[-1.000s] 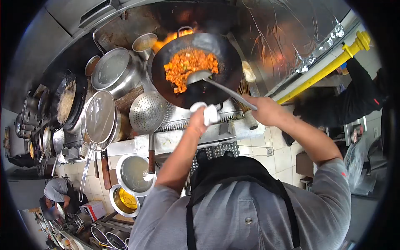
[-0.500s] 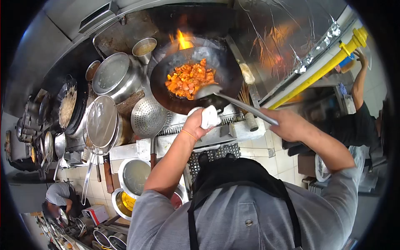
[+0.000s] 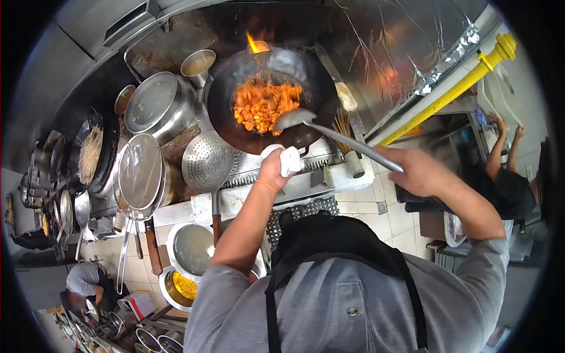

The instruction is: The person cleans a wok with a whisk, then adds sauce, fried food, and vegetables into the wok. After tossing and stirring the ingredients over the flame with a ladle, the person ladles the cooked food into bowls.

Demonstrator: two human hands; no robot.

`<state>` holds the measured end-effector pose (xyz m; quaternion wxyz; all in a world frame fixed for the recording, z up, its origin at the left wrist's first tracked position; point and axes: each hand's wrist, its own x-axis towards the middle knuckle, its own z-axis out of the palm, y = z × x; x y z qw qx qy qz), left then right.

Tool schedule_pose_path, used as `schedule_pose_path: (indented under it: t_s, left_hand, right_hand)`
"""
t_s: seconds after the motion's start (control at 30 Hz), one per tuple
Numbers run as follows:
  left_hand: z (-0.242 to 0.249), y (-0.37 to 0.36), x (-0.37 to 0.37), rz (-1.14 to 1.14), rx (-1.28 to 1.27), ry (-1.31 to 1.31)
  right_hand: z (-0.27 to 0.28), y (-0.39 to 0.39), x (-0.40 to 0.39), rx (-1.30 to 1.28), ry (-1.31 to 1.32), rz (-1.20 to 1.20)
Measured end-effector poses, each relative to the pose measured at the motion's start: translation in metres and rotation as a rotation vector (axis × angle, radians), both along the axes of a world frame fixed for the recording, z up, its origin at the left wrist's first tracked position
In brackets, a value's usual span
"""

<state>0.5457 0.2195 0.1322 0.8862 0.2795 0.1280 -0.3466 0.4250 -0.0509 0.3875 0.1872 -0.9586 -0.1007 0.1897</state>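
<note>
A large dark wok sits over the burner with glossy orange-red food pieces in it, some blurred as they move. At its near rim my left hand is closed on a folded white cloth; the cloth hides what part of the wok, if any, it grips. My right hand is wrapped round the end of a long-handled ladle. The ladle's bowl lies inside the wok, at the right edge of the food.
Flame rises behind the wok. Left stand a perforated skimmer, a mesh strainer, a lidded pot and another wok. A yellow pipe slants at right. Other people are at far right and lower left.
The food has bunched and blurred upward in the wok, and the wok has shifted slightly left in view. The flame looks smaller. At right, the co-worker's arms have moved and now hold a pale object.
</note>
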Motion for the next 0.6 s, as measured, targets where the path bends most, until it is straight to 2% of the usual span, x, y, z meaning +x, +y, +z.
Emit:
schedule_pose_path:
  t_s: [0.13,0.17,0.2,0.27,0.3,0.33,0.4,0.47,0.53,0.57,0.6]
  left_hand:
    - [0.06,-0.003,-0.008,-0.03,0.147,0.178]
    - [0.067,-0.003,-0.008,-0.061,0.192,0.204]
    - [0.042,-0.004,-0.008,-0.07,0.194,0.212]
    - [-0.021,-0.003,-0.01,0.012,0.223,0.005]
    - [-0.011,-0.007,-0.029,0.07,0.342,0.03]
    - [-0.04,-0.01,-0.045,0.093,0.361,0.074]
    - [-0.041,-0.012,-0.092,0.073,0.324,0.116]
    - [-0.024,-0.014,-0.111,0.075,0.37,-0.017]
    - [-0.012,-0.013,-0.085,0.132,0.098,0.082]
    - [0.041,-0.013,-0.061,0.174,0.221,0.231]
    - [0.024,-0.005,-0.032,0.021,0.096,0.106]
  right_hand:
    - [0.007,0.003,0.009,-0.052,0.081,0.048]
    - [-0.001,0.012,0.019,-0.156,0.11,0.008]
    - [-0.011,0.025,0.033,-0.149,0.112,-0.022]
    - [-0.044,0.035,0.054,-0.144,0.115,-0.048]
    - [-0.069,0.035,0.065,-0.129,0.016,-0.073]
    - [-0.081,0.034,0.071,-0.112,-0.079,-0.098]
    - [-0.076,0.033,0.068,-0.042,-0.13,-0.089]
    - [-0.068,0.028,0.065,0.024,-0.19,-0.078]
    - [-0.06,0.017,0.049,0.1,-0.161,-0.04]
    - [-0.036,0.021,0.04,0.083,-0.108,-0.022]
    - [-0.017,0.021,0.029,0.081,-0.109,-0.021]
